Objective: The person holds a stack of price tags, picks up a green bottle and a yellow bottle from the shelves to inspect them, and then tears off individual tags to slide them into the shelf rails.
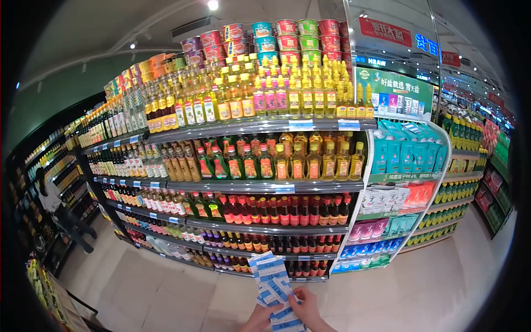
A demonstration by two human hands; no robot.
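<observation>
At the bottom centre I hold a fanned stack of blue and white price labels (272, 281) in front of me. My left hand (262, 317) grips the lower left side of the stack, its fingers partly hidden behind the labels. On the right edge, my right hand (303, 305) is closed with its fingertips pinching the labels. Printed prices such as 12.90 can be read on some of them. Beyond the labels stands a curved shelf unit, its upper shelf edge (243, 128) carrying similar price labels (301, 125).
Oil bottles (318, 99) and sauce bottles (282, 212) fill the shelves, with instant noodle tubs (265, 44) stacked on top. A white rack (354, 221) of salt bags (406, 155) adjoins on the right. Another person (53, 202) is in the left aisle. Pale floor tiles (166, 293) lie in front.
</observation>
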